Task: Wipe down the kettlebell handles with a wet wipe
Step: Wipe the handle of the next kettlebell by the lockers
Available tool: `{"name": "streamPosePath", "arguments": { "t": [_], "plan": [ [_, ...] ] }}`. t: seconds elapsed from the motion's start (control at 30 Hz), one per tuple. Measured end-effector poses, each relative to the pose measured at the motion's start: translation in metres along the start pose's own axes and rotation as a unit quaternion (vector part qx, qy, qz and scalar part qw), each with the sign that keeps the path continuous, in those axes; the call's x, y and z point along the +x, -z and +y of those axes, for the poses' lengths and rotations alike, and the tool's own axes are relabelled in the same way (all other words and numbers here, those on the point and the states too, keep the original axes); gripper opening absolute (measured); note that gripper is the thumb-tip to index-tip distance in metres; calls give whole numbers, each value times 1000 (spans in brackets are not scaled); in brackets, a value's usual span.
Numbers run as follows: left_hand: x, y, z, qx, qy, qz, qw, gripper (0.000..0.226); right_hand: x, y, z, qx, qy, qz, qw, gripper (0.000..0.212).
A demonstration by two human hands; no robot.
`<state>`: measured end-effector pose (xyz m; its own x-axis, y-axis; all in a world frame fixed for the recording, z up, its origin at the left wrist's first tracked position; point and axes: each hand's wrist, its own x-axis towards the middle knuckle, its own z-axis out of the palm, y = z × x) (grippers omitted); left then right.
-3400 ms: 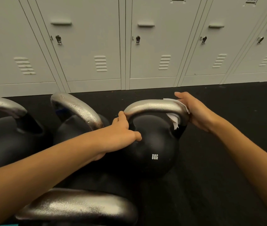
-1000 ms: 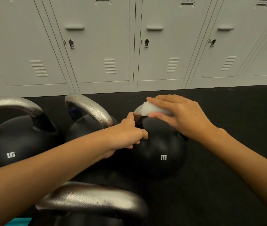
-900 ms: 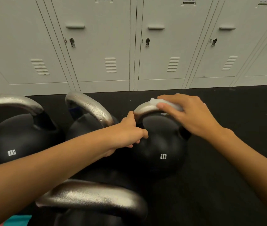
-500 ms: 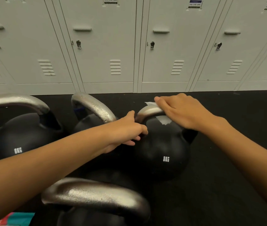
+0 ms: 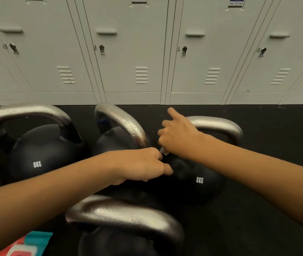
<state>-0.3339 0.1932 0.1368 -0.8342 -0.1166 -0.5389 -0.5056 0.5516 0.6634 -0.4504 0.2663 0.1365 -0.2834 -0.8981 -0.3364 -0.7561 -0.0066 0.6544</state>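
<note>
Here the right hand (image 5: 179,133) grips the wet wipe (image 5: 164,151), poking out below its curled fingers (image 5: 162,133).

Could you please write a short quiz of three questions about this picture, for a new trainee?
1. True or false: the right hand grips the left end of a kettlebell handle, with a bit of white wipe showing below it.
2. What weight is printed on the kettlebell being wiped?
3. Where is the left hand? A) on a locker B) on the body of the wiped kettlebell C) on the floor

Key: 1 true; 2 8KG; 3 B
</note>
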Motion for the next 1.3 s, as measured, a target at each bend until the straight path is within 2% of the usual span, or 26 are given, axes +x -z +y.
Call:
{"name": "streamPosePath", "arguments": {
  "t": [0.13, 0.27, 0.33, 0.4, 0.47, 0.53, 0.6, 0.67, 0.77, 0.83, 0.9, 0.97, 1.0, 1.07, 1.13, 1.2, 1.27, 1.3],
  "plan": [
    [-3, -1, 1, 15, -6, -29, 999, 25, -9, -6, -1, -24, 41, 27, 998, 32],
    [-2, -1, 4, 24, -2, -26, 999, 19, -29, -29, 15, 51, 9, 188, 981, 47],
    [0, -1, 4, 18, 5, -18, 1000, 21, -35, -39, 22, 95, -29, 242, 965, 30],
    [3, -2, 5, 9, 7, -11, 1000, 28, -41, -43, 28, 165, -55, 245, 954, 24],
    [5, -3, 6, 4, 7, -5, 1000, 34, -49, -41, 33, 243, -85, 228, 939, 34],
    [7, -4, 6, -6, 8, -3, 1000, 39, -58, -41, 38, 372, -124, 210, 896, 40],
    [10, -5, 7, -22, 5, 4, 1000, 32, -68, -47, 43, 500, -153, 212, 826, 40],
    [11, -6, 9, -39, -5, 18, 999, 28, -79, -55, 45, 544, -175, 210, 794, 40],
    [17, -5, 10, -77, -13, 41, 996, 36, -91, -73, 44, 569, -199, 207, 770, 37],
    [21, -5, 11, -104, -12, 58, 993, 29, -99, -85, 42, 596, -234, 211, 739, 35],
    [25, -6, 11, -115, -7, 71, 991, 27, -106, -94, 37, 631, -264, 213, 698, 44],
    [28, -6, 10, -126, -2, 74, 989, 29, -112, -101, 31, 687, -288, 208, 634, 54],
    [29, -5, 10, -130, 2, 72, 989, 30, -113, -105, 29, 714, -305, 200, 598, 54],
    [31, -5, 8, -131, 8, 63, 989, 36, -113, -110, 27, 733, -336, 174, 566, 47],
    [33, -4, 8, -132, 9, 53, 990, 45, -110, -107, 31, 729, -361, 141, 564, 47],
    [35, -5, 9, -133, 5, 45, 990, 49, -107, -96, 36, 699, -368, 138, 598, 53],
    [37, -7, 10, -130, 8, 40, 991, 53, -103, -83, 39, 647, -341, 155, 665, 49],
    [38, -8, 11, -125, 10, 40, 991, 56, -99, -77, 39, 602, -319, 165, 713, 45]
  ]
}}
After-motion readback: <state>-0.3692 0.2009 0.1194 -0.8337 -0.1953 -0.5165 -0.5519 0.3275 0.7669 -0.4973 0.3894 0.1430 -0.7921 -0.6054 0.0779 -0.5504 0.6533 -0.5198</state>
